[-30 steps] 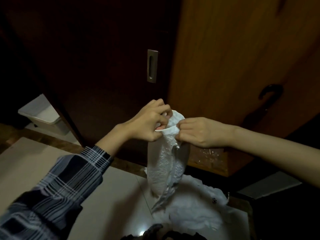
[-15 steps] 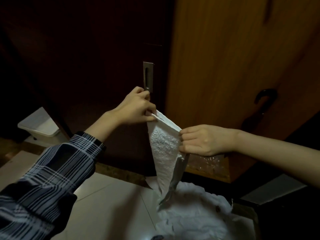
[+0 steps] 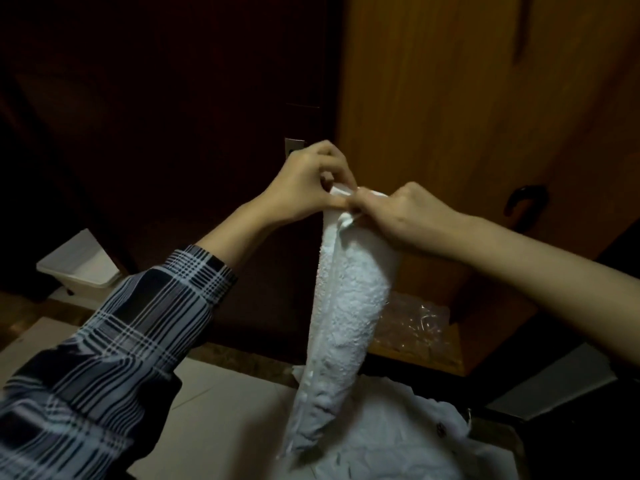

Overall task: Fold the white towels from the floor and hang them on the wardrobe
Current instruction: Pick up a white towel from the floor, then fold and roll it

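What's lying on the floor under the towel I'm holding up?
Under the held towel lies a crumpled white cloth pile on the floor; the towel's lower end covers part of it.

White bin (image 3: 81, 268) on floor left; crinkled plastic (image 3: 414, 323) right.

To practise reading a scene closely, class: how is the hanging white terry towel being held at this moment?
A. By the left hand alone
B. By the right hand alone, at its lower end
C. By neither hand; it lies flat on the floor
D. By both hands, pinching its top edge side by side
D: the left hand and the right hand meet at the top edge of the white terry towel, which hangs down from their grip.
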Demonstrator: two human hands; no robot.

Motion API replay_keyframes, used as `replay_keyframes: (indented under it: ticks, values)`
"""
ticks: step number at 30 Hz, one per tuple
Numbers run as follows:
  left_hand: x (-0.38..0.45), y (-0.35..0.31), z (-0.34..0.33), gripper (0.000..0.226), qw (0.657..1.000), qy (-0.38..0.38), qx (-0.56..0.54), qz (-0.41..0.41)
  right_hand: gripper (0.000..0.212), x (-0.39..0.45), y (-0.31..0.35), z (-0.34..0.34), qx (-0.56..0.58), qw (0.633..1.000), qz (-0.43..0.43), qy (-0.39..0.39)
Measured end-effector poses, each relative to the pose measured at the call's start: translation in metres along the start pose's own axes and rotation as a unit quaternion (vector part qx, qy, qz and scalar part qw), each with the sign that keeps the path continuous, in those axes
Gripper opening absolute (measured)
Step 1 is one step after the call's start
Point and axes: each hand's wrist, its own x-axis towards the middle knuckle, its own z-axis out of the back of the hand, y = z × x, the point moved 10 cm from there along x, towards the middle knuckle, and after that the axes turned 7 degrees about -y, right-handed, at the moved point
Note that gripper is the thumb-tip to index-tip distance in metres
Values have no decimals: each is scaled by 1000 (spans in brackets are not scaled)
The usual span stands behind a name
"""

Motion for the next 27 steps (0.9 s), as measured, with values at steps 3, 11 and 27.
replay_keyframes:
  ticks: [3,11,27]
  values:
    - [8,5,0,28,996,-1,-57,75,24,1,-31,2,9,994,-100,44]
    - [10,-5,-4,42,973,28,-169,153,21,6,-32,20,-6,997,-65,-44]
    - [4,-15,2,38,943,-12,-291,161,40,4,-45,48,-46,983,-144,-105]
